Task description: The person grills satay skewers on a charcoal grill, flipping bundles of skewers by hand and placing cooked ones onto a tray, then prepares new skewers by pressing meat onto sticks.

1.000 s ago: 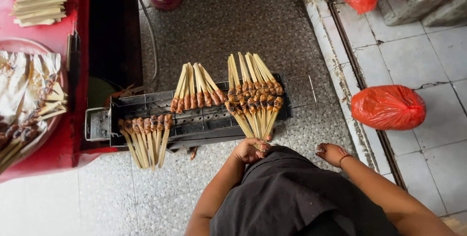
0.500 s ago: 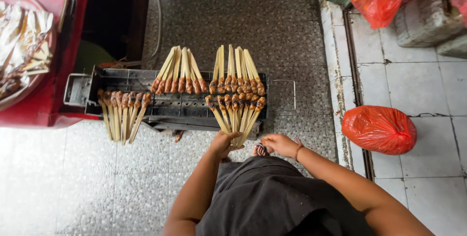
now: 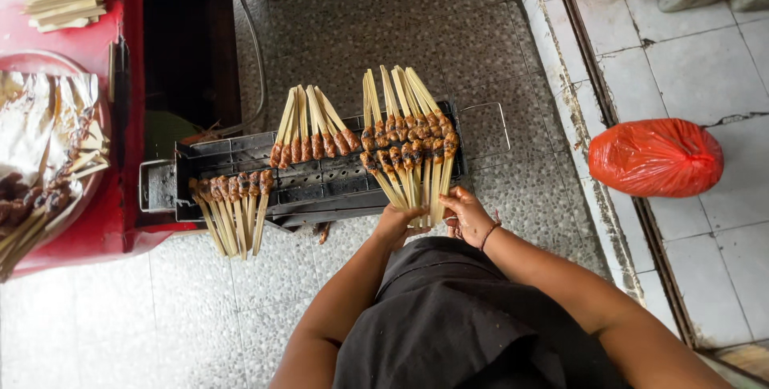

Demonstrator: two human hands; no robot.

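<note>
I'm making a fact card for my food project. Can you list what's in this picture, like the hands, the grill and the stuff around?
left hand: grips the stick ends of the near-right skewer bunch
right hand: touches the same stick ends, fingers curled
grill: long black metal box on the floor with a wire handle at its right end
skewers on grill: four fanned bunches of browned meat on pale sticks
red table: left of the grill, bearing a plate with more skewers
red bag: tied shut, on the tiles at right
</note>
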